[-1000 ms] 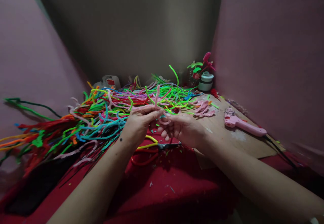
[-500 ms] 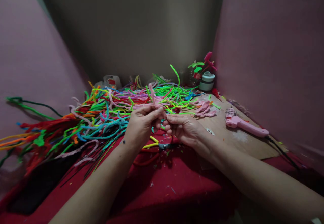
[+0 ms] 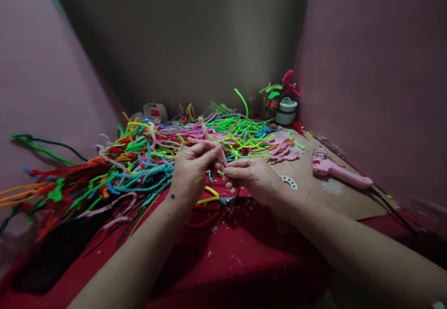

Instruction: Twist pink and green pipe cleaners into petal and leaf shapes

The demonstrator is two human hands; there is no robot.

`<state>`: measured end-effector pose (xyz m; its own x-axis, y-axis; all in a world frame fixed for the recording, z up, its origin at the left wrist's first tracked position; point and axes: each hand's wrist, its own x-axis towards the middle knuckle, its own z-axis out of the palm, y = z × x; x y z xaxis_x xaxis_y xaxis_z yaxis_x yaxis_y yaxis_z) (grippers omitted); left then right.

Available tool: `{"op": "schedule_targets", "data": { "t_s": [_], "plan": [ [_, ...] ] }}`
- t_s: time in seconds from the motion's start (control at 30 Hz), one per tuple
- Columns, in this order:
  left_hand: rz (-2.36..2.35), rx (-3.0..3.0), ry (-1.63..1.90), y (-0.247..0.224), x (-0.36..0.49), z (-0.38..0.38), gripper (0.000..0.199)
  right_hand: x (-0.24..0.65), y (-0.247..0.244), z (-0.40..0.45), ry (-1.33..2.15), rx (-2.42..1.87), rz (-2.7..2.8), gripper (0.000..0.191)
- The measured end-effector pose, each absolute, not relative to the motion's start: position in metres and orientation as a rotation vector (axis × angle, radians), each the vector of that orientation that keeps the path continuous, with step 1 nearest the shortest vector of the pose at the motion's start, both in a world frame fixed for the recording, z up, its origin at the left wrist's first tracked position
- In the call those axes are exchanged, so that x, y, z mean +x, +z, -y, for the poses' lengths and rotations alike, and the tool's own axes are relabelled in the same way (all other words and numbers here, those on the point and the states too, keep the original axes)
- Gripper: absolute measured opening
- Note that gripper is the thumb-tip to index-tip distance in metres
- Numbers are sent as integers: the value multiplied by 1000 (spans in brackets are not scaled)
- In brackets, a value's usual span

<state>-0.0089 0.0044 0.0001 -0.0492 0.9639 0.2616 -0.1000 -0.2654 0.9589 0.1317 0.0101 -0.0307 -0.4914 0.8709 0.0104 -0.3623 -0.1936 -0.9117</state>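
Observation:
A pale pink pipe cleaner (image 3: 222,157) is bent between my two hands, its ends sticking out beyond the left fingers. My left hand (image 3: 193,167) pinches it between thumb and forefinger. Just to the right, my right hand (image 3: 253,176) grips its lower end with closed fingertips. Under the hands lie scissors or cutters with yellow handles (image 3: 209,196), partly hidden. Behind the hands spreads a large heap of coloured pipe cleaners (image 3: 139,160). Several pink twisted pieces (image 3: 282,148) rest to the right of the heap.
A pink glue gun (image 3: 342,174) with a black cord lies on a brown board (image 3: 314,199). A white perforated ring (image 3: 289,182) is near my right wrist. At the back stand a pale jar (image 3: 286,111) and pink-green craft flowers (image 3: 288,83). Red cloth (image 3: 226,262) covers the table.
My hands have drawn slightly apart, so more of the pink pipe cleaner shows between them. My left hand has shifted a little left; the white ring is more exposed.

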Motion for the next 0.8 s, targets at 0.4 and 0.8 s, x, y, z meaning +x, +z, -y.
{"op": "schedule_targets", "data": {
  "t_s": [0.4, 0.8],
  "plan": [
    [-892, 1155, 1512, 4, -3, -2, 13, 133, -25, -5, 1545, -796, 1399, 22],
    [-832, 1227, 1377, 6, -9, -3, 11, 133, -36, -16, 2274, -406, 849, 11]
  ]
}}
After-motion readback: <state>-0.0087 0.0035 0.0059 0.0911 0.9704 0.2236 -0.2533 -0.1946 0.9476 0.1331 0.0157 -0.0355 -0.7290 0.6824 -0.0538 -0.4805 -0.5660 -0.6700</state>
